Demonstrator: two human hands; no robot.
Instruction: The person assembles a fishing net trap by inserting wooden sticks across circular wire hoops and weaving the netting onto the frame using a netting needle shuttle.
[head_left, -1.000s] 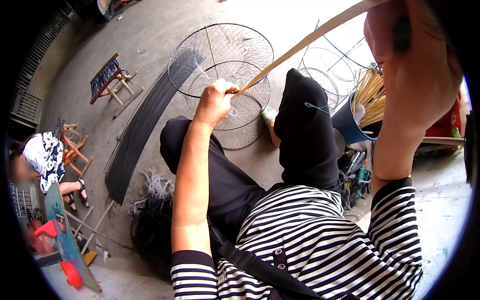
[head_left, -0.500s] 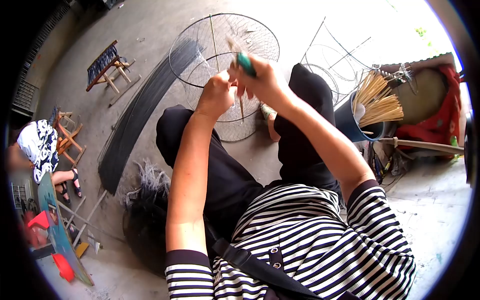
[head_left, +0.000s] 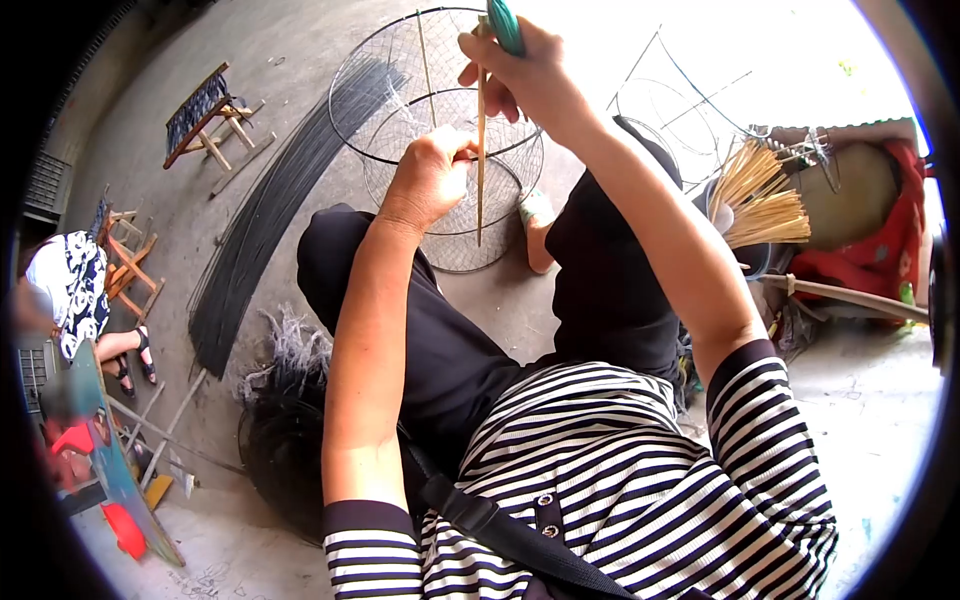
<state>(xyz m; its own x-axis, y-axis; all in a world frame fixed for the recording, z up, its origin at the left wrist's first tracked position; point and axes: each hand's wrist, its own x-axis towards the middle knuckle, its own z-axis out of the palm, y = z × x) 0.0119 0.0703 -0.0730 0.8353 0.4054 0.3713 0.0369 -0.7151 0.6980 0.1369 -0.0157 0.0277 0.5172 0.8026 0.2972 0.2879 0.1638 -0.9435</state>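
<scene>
My right hand (head_left: 530, 75) is raised at the top centre, its fingers closed around a green item (head_left: 506, 28) whose kind I cannot make out. A thin bamboo stick (head_left: 481, 190) hangs down from the same hand. Lower and to the left, my left hand (head_left: 430, 180) is closed, thumb and fingertips pinched close beside the stick. What sits in that pinch is too small to tell. Behind both hands stands a round mesh net cage (head_left: 385, 60) with black hoops, between and beyond my knees.
Long black strands (head_left: 265, 210) lie bundled on the floor at left. A dark bucket with bamboo sticks (head_left: 765, 205) stands by my right knee, near a red cloth (head_left: 905, 220). Folding stools (head_left: 205, 115) and a seated person (head_left: 80, 285) are at far left. Wire hoops (head_left: 665, 110) lie ahead.
My right hand has risen and moved away from my left hand, taking the green item up. My left hand stays low, and the bamboo stick now shows at full length between them.
</scene>
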